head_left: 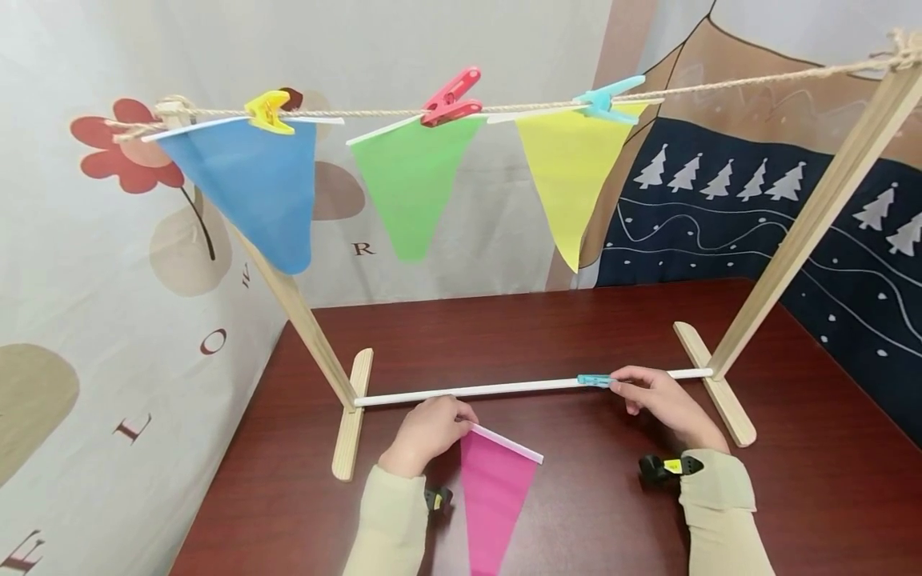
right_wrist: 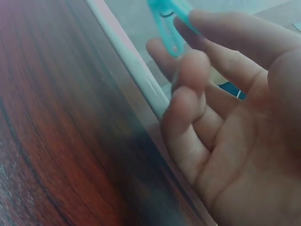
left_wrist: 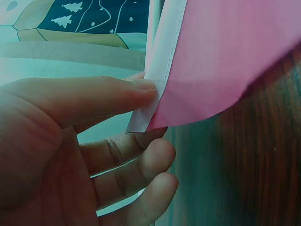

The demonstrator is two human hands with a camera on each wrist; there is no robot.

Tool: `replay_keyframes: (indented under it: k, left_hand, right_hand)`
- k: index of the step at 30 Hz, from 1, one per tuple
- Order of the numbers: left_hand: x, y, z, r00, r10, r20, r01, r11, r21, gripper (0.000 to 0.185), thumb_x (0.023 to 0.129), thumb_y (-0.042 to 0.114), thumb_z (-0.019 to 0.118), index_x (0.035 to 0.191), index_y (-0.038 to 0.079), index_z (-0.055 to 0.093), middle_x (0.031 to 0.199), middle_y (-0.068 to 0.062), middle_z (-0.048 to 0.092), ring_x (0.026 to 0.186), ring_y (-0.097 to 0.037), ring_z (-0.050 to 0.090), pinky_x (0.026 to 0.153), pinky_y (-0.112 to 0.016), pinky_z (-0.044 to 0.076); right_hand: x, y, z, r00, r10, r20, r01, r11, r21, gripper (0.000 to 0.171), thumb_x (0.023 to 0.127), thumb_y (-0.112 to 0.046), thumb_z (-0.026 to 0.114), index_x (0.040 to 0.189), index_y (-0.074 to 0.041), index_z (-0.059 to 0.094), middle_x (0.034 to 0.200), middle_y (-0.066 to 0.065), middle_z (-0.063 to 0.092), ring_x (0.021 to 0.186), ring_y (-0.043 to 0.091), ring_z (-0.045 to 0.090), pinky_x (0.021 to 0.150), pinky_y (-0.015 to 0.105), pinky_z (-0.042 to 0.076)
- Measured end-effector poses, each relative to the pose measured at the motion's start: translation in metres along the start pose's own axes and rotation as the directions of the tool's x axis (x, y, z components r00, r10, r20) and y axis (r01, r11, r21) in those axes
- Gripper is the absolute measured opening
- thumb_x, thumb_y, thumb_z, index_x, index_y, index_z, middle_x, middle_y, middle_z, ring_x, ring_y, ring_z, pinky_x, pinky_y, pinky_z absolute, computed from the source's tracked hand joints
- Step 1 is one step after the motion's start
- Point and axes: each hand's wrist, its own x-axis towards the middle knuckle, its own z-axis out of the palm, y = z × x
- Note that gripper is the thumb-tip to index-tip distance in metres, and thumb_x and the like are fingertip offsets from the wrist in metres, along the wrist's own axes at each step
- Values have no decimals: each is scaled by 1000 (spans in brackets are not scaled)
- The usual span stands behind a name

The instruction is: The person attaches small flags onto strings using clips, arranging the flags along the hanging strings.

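My left hand [head_left: 430,432] pinches the upper left corner of a pink pennant [head_left: 497,488] by its white top strip, thumb on the near side in the left wrist view. The pennant hangs point down over the table, its tip cut off by the head view's lower edge. A light blue clothespin [head_left: 595,381] is held by one end between the thumb and fingers of my right hand [head_left: 666,404], in front of the white rod. Above, blue [head_left: 262,184], green [head_left: 418,184] and yellow [head_left: 572,168] pennants hang from a rope, clipped by yellow [head_left: 270,112], red [head_left: 451,98] and light blue [head_left: 611,100] clothespins.
The rope [head_left: 756,78] runs between two wooden posts [head_left: 821,212] on flat wooden feet [head_left: 353,416]. Low between the posts lies a white rod [head_left: 504,389]. Everything stands on a dark red-brown table [head_left: 591,512], with printed cloth [head_left: 461,224] behind.
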Motion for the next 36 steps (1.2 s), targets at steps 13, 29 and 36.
replay_keyframes:
  k: [13,29,36]
  left_hand:
    - [-1,0,-1,999,-49,18,49,999,8,10,82,21,59,81,23,69,81,11,61,74,-10,54,67,-30,44]
    - [0,-2,-1,999,-51,17,51,999,10,8,78,16,57,81,20,64,75,8,57,67,-12,49,62,-30,41]
    - [0,-3,-1,999,-41,22,41,999,2,6,81,21,60,77,23,63,73,11,56,68,-11,49,63,-30,41]
  right_hand:
    - [-2,-1,-2,994,3,-108,1,999,36,35,85,-38,57,108,-11,59,65,13,51,60,27,51,58,33,41]
    - [-1,-1,-4,986,-69,-154,96,980,174,37,88,-28,55,107,4,55,74,10,57,71,29,53,58,30,46]
    - [-1,-2,-3,985,-80,-156,110,975,191,37,89,-26,55,107,6,54,75,10,58,71,28,53,57,30,45]
